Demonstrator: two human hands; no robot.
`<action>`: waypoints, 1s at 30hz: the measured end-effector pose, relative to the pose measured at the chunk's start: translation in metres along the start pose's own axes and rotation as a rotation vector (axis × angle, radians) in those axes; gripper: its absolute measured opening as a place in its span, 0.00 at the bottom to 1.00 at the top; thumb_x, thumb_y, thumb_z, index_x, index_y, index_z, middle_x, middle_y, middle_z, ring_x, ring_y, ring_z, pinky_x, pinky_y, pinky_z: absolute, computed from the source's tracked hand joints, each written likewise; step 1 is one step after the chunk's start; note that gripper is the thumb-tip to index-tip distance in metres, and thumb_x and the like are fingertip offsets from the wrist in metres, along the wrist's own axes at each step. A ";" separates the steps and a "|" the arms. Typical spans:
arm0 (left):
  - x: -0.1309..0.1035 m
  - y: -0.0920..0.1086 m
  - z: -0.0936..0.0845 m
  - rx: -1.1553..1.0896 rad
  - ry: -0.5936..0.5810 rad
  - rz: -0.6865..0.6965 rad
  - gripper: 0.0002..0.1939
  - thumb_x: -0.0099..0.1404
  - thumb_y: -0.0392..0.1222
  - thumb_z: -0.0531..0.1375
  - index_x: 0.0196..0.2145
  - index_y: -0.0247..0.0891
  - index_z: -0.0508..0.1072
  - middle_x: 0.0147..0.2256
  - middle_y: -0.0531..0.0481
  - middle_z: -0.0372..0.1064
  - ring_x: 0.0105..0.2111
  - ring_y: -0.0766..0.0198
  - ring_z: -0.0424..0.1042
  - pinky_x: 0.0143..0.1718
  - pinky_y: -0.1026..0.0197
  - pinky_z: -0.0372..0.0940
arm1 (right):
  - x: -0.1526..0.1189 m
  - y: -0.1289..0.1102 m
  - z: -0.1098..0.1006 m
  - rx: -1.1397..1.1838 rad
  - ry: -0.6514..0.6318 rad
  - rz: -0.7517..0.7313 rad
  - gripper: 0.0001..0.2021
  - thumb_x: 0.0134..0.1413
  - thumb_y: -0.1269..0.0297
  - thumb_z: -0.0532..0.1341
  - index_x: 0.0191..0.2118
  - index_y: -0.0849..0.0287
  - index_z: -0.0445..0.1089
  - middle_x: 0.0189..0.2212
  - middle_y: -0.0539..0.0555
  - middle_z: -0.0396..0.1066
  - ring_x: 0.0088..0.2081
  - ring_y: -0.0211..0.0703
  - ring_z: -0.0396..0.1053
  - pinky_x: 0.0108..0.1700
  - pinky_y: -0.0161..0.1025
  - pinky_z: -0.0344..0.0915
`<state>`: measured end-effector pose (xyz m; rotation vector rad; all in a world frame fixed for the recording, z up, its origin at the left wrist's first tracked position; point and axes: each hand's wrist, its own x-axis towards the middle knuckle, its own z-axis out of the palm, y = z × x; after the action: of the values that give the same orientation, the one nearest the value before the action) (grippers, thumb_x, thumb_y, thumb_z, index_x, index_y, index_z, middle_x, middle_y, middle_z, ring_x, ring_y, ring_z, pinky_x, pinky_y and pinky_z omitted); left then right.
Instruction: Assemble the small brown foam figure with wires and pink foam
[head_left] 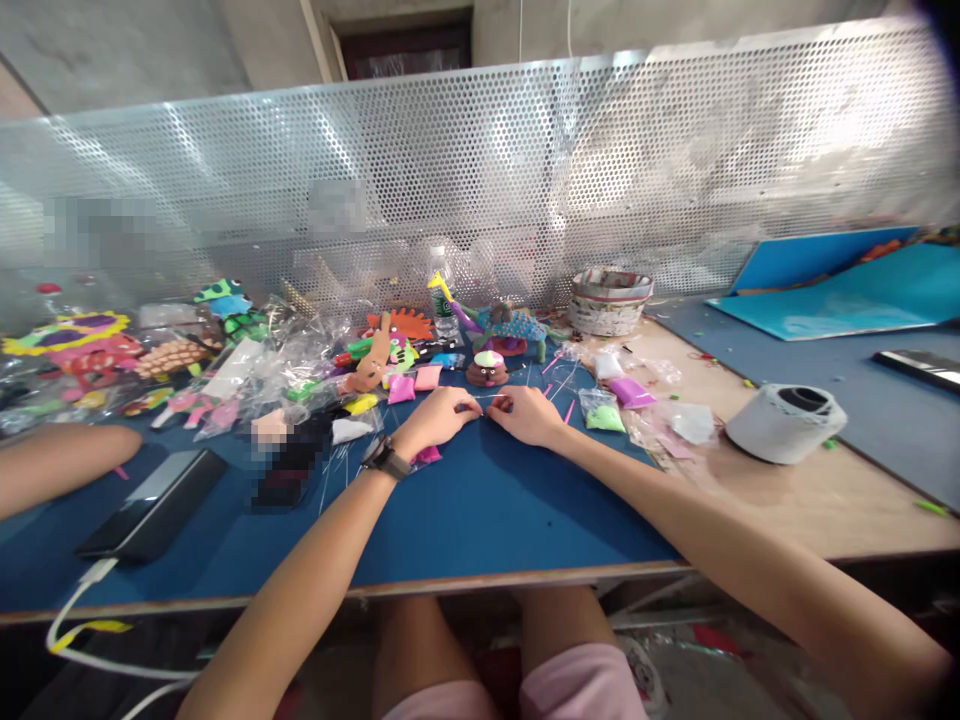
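Blue table (510,510) with a shiny metal wall (465,140) behind it

A little brown clay figure (487,372) with big eyes and a bright top stands upright on the table. It is just past the fingertips, straight ahead, on the side away from the person. It looks round, with no clear long side. The right hand (517,410) seems a tiny bit nearer to it than the left hand (442,415), which has a black watch (388,457) on its wrist. The 2 hands nearly meet. On each, the thumb and pointing finger come close together, but they are too small to tell if they touch or pinch something.

Near the left hand are a pink bag (401,388) and a white bag (351,430). Past the right hand, a clear bag (602,412) has green stuff in it, with a purple bag (632,392) beside it. Behind the figure are a clear bottle (441,306), to the left, and a basket (609,312), to the right; what they hold is hard to see. Far right, a white tub (772,430) has a dark opening. Far left, another person's arm (67,465) is near a black gadget (154,500).
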<state>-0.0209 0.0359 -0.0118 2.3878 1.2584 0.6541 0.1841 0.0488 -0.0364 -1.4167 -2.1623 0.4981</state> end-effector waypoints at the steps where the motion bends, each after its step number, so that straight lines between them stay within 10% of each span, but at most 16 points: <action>1: 0.000 0.000 0.000 0.005 -0.002 0.006 0.09 0.66 0.38 0.60 0.38 0.38 0.82 0.40 0.47 0.78 0.40 0.59 0.75 0.45 0.62 0.65 | 0.000 0.000 -0.001 -0.003 -0.005 -0.003 0.08 0.57 0.59 0.62 0.35 0.56 0.76 0.34 0.51 0.79 0.35 0.42 0.75 0.34 0.35 0.62; 30: -0.005 -0.002 0.003 0.054 -0.023 0.087 0.14 0.69 0.36 0.56 0.46 0.39 0.80 0.45 0.45 0.77 0.43 0.58 0.76 0.47 0.60 0.67 | -0.003 0.016 -0.011 0.162 -0.015 -0.224 0.08 0.58 0.63 0.61 0.40 0.57 0.76 0.32 0.50 0.77 0.31 0.38 0.71 0.35 0.34 0.63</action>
<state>-0.0230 0.0325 -0.0159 2.4986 1.1831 0.6237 0.2036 0.0524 -0.0374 -1.0728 -2.2033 0.5861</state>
